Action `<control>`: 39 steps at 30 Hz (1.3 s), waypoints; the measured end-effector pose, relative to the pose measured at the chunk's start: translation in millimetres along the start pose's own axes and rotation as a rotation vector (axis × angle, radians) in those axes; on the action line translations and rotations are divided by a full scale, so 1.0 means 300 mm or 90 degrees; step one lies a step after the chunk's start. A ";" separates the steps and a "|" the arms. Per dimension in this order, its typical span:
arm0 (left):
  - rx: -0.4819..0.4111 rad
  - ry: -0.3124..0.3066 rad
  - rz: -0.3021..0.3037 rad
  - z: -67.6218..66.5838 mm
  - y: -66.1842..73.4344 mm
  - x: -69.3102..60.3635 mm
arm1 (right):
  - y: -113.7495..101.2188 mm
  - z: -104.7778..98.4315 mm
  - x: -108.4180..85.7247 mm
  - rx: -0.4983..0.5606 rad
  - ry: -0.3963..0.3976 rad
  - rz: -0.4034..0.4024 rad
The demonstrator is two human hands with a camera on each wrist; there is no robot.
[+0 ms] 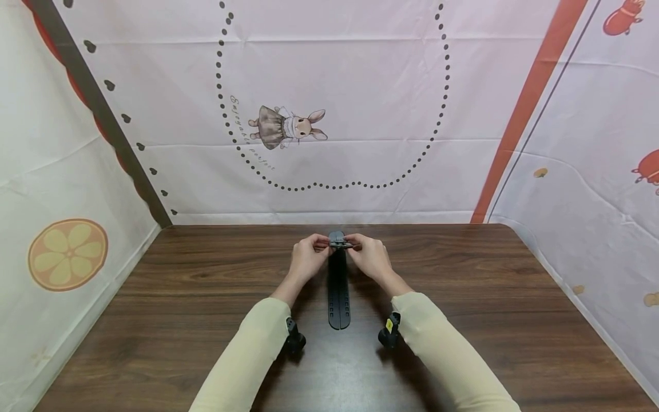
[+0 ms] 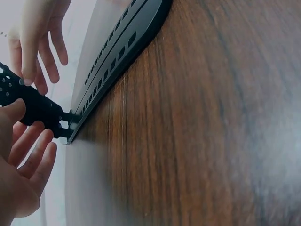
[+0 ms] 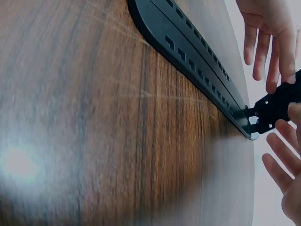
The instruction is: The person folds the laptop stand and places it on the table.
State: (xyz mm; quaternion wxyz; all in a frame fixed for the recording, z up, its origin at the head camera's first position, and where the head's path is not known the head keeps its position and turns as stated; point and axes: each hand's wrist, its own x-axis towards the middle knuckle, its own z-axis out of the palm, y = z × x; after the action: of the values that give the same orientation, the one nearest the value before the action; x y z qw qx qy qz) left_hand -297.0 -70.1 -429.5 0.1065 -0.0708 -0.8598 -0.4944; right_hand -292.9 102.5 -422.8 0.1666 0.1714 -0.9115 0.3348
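Note:
A long black stand base point(image 1: 338, 292) with rounded ends and rows of slots lies lengthwise on the table. At its far end a dark plate with small holes point(image 2: 40, 108) stands up, joined to the base by two narrow tabs. My left hand point(image 1: 307, 257) pinches the plate's left edge between thumb and fingers. On the opposite edge, my right hand point(image 1: 372, 258) pinches it too. In the right wrist view the plate point(image 3: 277, 104) is partly cut off by the frame. Several fingers of both hands are spread beside it.
The brown wood-grain table point(image 1: 206, 274) ends at a printed white cloth point(image 1: 360, 103) behind, with more cloth on both sides. Small black cameras sit at the left wrist point(image 1: 294, 337) and right wrist point(image 1: 389, 331), just above the tabletop.

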 end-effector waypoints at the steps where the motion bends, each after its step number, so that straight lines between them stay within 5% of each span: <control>1: -0.002 -0.005 0.000 -0.002 0.000 0.000 | 0.000 -0.003 -0.001 0.004 -0.006 -0.002; 17: 0.081 -0.065 0.009 -0.026 0.000 -0.007 | 0.011 -0.029 -0.010 0.013 -0.091 0.009; 31: 0.149 -0.089 -0.008 -0.043 0.011 -0.019 | 0.021 -0.046 -0.016 -0.012 -0.102 -0.064; 39: 0.171 -0.100 -0.002 -0.046 0.005 -0.027 | 0.014 -0.049 -0.026 -0.039 -0.125 -0.048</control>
State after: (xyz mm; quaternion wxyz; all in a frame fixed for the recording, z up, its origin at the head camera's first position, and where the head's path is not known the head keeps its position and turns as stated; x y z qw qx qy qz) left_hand -287.3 -81.4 -423.7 0.0467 -0.0931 -0.9241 -0.3677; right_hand -285.0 116.9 -417.6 0.0940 0.2325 -0.9262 0.2814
